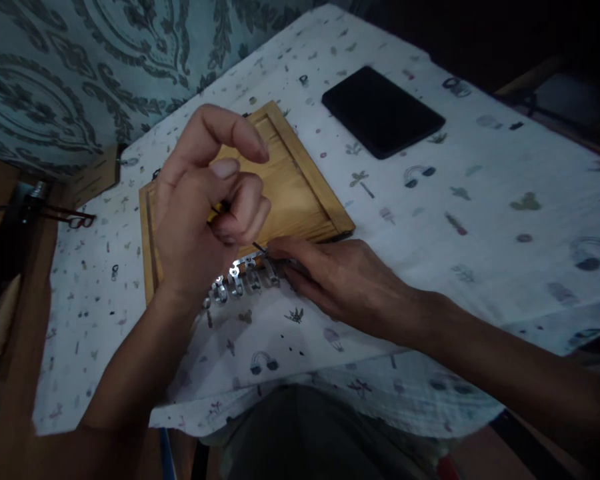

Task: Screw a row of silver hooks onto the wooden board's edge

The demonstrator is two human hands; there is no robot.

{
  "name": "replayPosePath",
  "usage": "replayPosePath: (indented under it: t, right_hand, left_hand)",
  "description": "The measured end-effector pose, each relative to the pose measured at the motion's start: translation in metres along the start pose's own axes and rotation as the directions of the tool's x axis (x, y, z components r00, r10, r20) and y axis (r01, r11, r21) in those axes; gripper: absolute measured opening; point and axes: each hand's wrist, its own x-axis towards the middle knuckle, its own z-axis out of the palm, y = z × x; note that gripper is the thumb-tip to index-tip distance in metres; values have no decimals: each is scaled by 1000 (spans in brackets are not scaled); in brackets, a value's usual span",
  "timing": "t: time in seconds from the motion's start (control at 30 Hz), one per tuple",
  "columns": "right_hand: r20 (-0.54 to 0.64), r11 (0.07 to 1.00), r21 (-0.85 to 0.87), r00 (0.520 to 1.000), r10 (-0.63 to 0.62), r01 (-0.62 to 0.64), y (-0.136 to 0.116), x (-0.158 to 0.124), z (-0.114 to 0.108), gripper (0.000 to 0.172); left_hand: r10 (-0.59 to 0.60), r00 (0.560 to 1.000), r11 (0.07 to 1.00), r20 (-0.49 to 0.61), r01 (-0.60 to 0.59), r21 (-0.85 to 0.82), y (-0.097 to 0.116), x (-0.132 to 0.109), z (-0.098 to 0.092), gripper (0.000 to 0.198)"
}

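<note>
My left hand (pixel 200 193) is raised over the left part of a wooden panel (pixel 295 193). Its lower fingers curl around a small yellow and black tool (pixel 219 209), mostly hidden in the palm, while the index finger arches above. A silver metal strip with several hooks (pixel 236 275) lies along the panel's near edge. My right hand (pixel 345 277) is closed at the right end of this strip. A thin dark shaft (pixel 260 248) shows by its fingertips; what they pinch is hidden.
A black tablet (pixel 383 111) lies on the patterned cloth (pixel 480 240) at the back right. Red-framed glasses (pixel 80 221) and a brown cardboard piece (pixel 96 177) are at the left. A patterned curtain (pixel 130 53) hangs behind.
</note>
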Motion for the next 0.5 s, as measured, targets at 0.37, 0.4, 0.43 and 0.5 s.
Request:
replayPosePath:
  t: [0.37,0.4,0.43,0.5]
  right_hand:
    - [3,1000,14,1000,9,-9,1,-1,1,32]
    - [4,1000,11,1000,10,-10,1,-1,1,33]
    - [5,1000,9,1000,11,-12,1,-1,1,33]
    - [1,1000,11,1000,11,-11,0,-1,2,34]
  left_hand:
    - [-35,977,999,212,36,1,2,5,-9,19]
    - [-17,982,1000,188,18,-2,1,3,-8,21]
    - [0,988,1000,151,0,0,1,2,-7,22]
    - [34,997,999,62,-35,11,0,-3,-6,23]
